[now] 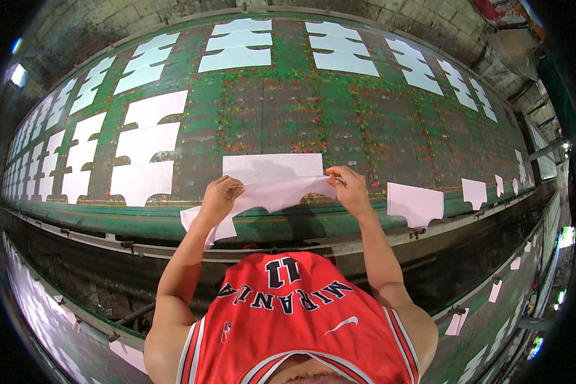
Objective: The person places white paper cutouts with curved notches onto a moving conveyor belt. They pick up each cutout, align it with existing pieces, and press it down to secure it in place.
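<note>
Red jersey, held cloth, white pieces around, speckled table

Looks steeply down from the head in 1 wide view, over the red shirt, close below, and forward across the green table to the block wall beyond.

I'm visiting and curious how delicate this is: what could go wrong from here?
The pale sheet sags between the left hand and right hand, so it might crease. Its drooping left end could catch on the table's near edge. The table is flecked with colour; if any is wet, it might stain the sheet.
</note>
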Motion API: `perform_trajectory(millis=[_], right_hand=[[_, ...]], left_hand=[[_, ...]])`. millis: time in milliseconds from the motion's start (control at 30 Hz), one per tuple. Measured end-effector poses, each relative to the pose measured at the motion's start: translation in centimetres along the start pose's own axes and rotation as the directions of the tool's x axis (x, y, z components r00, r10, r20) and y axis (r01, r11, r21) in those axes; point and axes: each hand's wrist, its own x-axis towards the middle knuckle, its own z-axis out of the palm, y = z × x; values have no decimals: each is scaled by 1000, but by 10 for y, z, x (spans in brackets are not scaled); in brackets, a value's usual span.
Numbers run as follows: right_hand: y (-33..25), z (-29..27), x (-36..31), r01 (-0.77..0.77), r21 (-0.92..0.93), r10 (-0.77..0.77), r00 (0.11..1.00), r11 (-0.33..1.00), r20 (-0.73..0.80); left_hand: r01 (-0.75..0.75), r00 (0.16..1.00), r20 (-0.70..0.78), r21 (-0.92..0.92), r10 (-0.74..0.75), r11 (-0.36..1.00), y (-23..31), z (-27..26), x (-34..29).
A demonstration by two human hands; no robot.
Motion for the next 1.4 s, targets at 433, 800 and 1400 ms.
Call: perform_trajectory(millis=[433, 800, 1400], right_hand=[[66, 37, 88, -126, 163, 144, 984, 979, -105], [162, 93, 167, -159, -54, 141, 959, 986, -245], [175, 104, 193, -233, -178, 201, 963, 956, -181]], left_hand=[[153, 964, -169, -275, -205, 949, -69, -24, 94], [270, 920, -299, 19, -252, 963, -163, 33, 201], [167, 948, -317, 520, 8, 837, -160, 50, 207]])
